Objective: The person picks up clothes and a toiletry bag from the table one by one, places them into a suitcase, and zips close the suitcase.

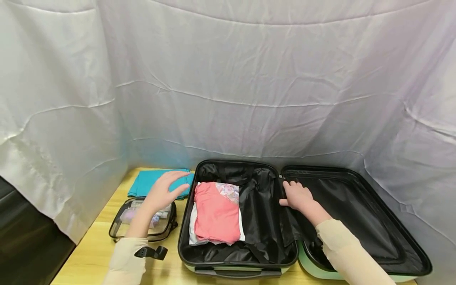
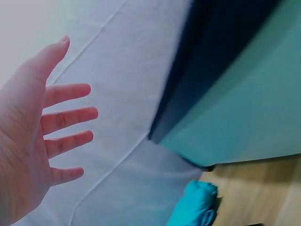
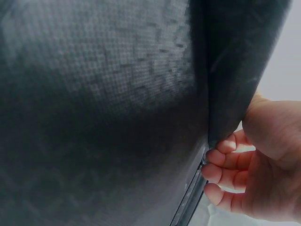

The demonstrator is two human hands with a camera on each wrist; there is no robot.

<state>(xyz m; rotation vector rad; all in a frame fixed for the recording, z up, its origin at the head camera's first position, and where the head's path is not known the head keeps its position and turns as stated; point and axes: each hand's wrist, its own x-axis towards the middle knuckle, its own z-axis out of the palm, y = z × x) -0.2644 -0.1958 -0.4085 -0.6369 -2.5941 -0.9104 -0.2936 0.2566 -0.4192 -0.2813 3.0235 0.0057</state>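
Observation:
A suitcase lies spread in two black-lined halves. In its left half [image 1: 261, 213] is a folded coral-pink garment [image 1: 217, 215] with a floral patch, on top of something white. My left hand [image 1: 164, 192] hovers over a folded turquoise cloth [image 1: 147, 180], left of the suitcase. Its fingers are spread and hold nothing in the left wrist view. My right hand [image 1: 299, 197] is at the hinge between the halves. In the right wrist view its bent fingers [image 3: 225, 174] meet the edge of a black fabric flap [image 3: 235, 66], which hides the thumb.
A clear, black-edged pouch [image 1: 122, 227] with small items inside lies on the wooden table [image 1: 89, 253], in front of the turquoise cloth. The suitcase's right half [image 1: 356, 213] lies under my right forearm. A pale curtain [image 1: 242, 79] hangs behind and at both sides.

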